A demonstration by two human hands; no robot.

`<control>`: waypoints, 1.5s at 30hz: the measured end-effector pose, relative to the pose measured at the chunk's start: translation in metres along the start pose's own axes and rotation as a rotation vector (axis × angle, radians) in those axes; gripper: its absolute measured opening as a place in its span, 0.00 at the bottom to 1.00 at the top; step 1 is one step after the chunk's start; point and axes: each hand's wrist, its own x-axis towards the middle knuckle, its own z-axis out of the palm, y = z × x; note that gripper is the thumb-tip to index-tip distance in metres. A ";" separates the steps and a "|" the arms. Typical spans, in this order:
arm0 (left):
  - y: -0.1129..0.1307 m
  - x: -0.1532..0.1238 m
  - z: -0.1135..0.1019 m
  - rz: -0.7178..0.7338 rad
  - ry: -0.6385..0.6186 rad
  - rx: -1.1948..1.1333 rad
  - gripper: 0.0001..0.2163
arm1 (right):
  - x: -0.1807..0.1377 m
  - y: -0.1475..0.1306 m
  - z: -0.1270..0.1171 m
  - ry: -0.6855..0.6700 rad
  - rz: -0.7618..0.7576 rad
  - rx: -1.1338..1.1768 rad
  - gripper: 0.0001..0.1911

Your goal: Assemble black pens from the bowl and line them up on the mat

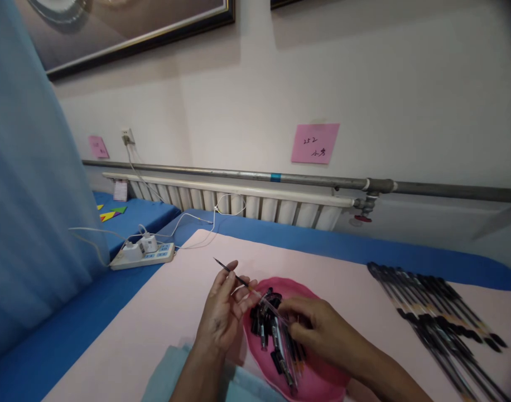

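Note:
My left hand [225, 310] pinches a thin pen refill [230, 272] whose dark tip points up and to the left. My right hand [318, 325] is closed on a clear pen barrel [273, 308] that meets the refill's lower end. Both hands hover over a pink dish [322, 377] that holds several loose black pen parts [276, 340]. The dish rests on a pale pink mat [155, 324].
A row of several assembled black pens [439, 312] lies on the mat at the right. A white power strip [142, 254] with plugs and cables sits on the blue table at the left. A radiator [255, 204] runs along the wall behind. A blue curtain [25, 195] hangs at the left.

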 end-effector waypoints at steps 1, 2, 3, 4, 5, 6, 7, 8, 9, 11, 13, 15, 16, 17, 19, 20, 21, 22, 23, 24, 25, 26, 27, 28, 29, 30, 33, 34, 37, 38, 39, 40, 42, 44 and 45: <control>0.000 0.000 0.000 -0.001 0.000 0.003 0.15 | 0.000 -0.001 0.000 0.004 -0.002 -0.015 0.16; 0.000 0.000 0.000 -0.001 -0.002 0.006 0.15 | 0.000 -0.001 0.000 0.006 -0.001 -0.026 0.15; -0.001 0.000 0.000 -0.002 -0.004 0.007 0.15 | 0.000 -0.001 0.000 0.009 0.003 -0.032 0.16; -0.001 -0.001 0.000 -0.002 -0.004 0.009 0.16 | 0.000 -0.001 0.000 0.010 0.004 -0.034 0.16; -0.001 -0.001 0.000 -0.003 -0.004 0.010 0.16 | 0.000 0.000 0.001 0.010 0.004 -0.033 0.16; -0.001 -0.001 0.000 -0.002 -0.004 0.012 0.17 | 0.000 0.000 0.001 0.010 0.000 -0.031 0.16; -0.001 -0.002 0.000 -0.002 -0.004 0.014 0.17 | 0.000 0.000 0.001 0.011 -0.004 -0.028 0.16; -0.001 -0.002 0.000 -0.001 -0.004 0.016 0.17 | 0.000 0.000 0.001 0.010 -0.006 -0.023 0.16; -0.001 -0.002 0.001 -0.001 -0.002 0.018 0.17 | -0.001 0.000 0.000 0.008 -0.007 -0.019 0.16; 0.000 -0.002 0.001 0.001 0.004 0.022 0.15 | -0.001 0.000 0.000 0.003 -0.011 -0.026 0.16; 0.000 -0.001 0.002 0.003 0.013 0.028 0.13 | -0.001 -0.002 0.000 -0.003 -0.023 -0.051 0.15; 0.000 -0.001 0.003 0.007 0.019 0.032 0.12 | -0.001 -0.003 0.000 0.001 -0.037 -0.080 0.15; 0.000 -0.001 0.003 0.009 0.018 0.032 0.12 | -0.001 -0.004 0.000 0.005 -0.041 -0.089 0.15; 0.000 -0.001 0.003 0.010 0.017 0.035 0.12 | -0.001 -0.005 -0.001 0.008 -0.043 -0.094 0.15; 0.000 -0.002 0.004 0.017 0.015 0.044 0.13 | -0.001 -0.006 -0.001 0.015 -0.044 -0.094 0.16; -0.001 -0.002 0.004 0.019 0.010 0.051 0.13 | -0.001 -0.006 -0.001 0.018 -0.045 -0.086 0.16; -0.003 -0.003 0.005 0.017 0.000 0.059 0.13 | 0.000 -0.006 0.000 0.021 -0.046 -0.073 0.16; -0.005 -0.003 0.005 0.008 -0.014 0.067 0.13 | 0.000 -0.006 0.001 0.027 -0.045 -0.053 0.16; -0.007 -0.004 0.005 -0.008 -0.034 0.072 0.13 | 0.000 -0.005 0.002 0.034 -0.044 -0.026 0.16; -0.010 -0.004 0.005 -0.027 -0.054 0.074 0.13 | 0.001 -0.004 0.004 0.042 -0.039 0.004 0.16; -0.013 -0.004 0.005 -0.047 -0.070 0.075 0.13 | 0.001 -0.003 0.006 0.050 -0.029 0.037 0.16; -0.015 -0.004 0.005 -0.066 -0.077 0.075 0.13 | 0.002 -0.001 0.008 0.058 -0.012 0.071 0.16; -0.017 -0.003 0.005 -0.081 -0.078 0.074 0.13 | 0.002 0.000 0.011 0.070 0.010 0.106 0.15; -0.019 -0.003 0.005 -0.093 -0.073 0.075 0.13 | 0.003 0.002 0.013 0.084 0.030 0.144 0.15; -0.020 -0.003 0.004 -0.105 -0.068 0.079 0.13 | 0.003 0.004 0.016 0.098 0.046 0.183 0.15; -0.021 -0.003 0.004 -0.118 -0.064 0.087 0.13 | 0.003 0.005 0.018 0.111 0.058 0.225 0.13; -0.022 -0.004 0.005 -0.152 -0.074 0.104 0.12 | 0.003 0.004 0.022 0.124 0.091 0.383 0.09; -0.023 -0.005 0.006 -0.160 -0.082 0.104 0.11 | 0.002 0.001 0.022 0.126 0.108 0.441 0.08; -0.027 -0.009 0.008 -0.189 -0.119 0.109 0.11 | 0.003 -0.007 0.020 0.142 0.157 0.608 0.06; -0.029 -0.010 0.008 -0.204 -0.134 0.120 0.11 | 0.003 -0.009 0.020 0.142 0.164 0.654 0.06; -0.030 -0.010 0.008 -0.220 -0.149 0.134 0.11 | 0.003 -0.011 0.020 0.138 0.168 0.692 0.06; -0.032 -0.010 0.007 -0.234 -0.160 0.146 0.11 | 0.003 -0.013 0.019 0.134 0.169 0.719 0.06; -0.032 -0.010 0.006 -0.250 -0.166 0.165 0.10 | 0.003 -0.013 0.019 0.131 0.172 0.727 0.05; -0.028 -0.008 0.005 -0.243 -0.134 0.165 0.08 | 0.003 -0.011 0.018 0.145 0.165 0.660 0.04; -0.025 -0.008 0.005 -0.233 -0.105 0.157 0.07 | 0.003 -0.010 0.017 0.156 0.151 0.596 0.03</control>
